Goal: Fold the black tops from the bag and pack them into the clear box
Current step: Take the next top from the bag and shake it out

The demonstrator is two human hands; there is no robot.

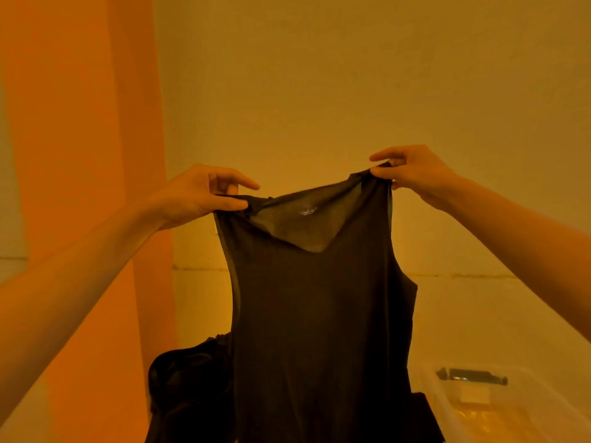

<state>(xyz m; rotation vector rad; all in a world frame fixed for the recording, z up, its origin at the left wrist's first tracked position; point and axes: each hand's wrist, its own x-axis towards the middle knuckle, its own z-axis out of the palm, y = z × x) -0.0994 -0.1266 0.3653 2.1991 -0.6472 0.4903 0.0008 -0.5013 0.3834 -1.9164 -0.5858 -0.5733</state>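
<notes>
hanging in the air between two raised arms, a sleeveless black top (319,314) faces the person, its v-neck and a small pale label showing near the collar. the left hand (198,196) pinches one shoulder strap under its thumb, fingers curled, the forefinger sticking out above. the right hand (412,174) pinches the other strap between thumb and forefinger, a little higher (so the neckline slants). the top's hem drops out of sight at the bottom. behind its lower left edge sits a dark crumpled bundle (188,388), bag or cloth i cannot tell. low on the right stands the clear box (511,410), with a dark clip (473,376) on its far rim. an orange panel (80,123) runs up the left side.
</notes>
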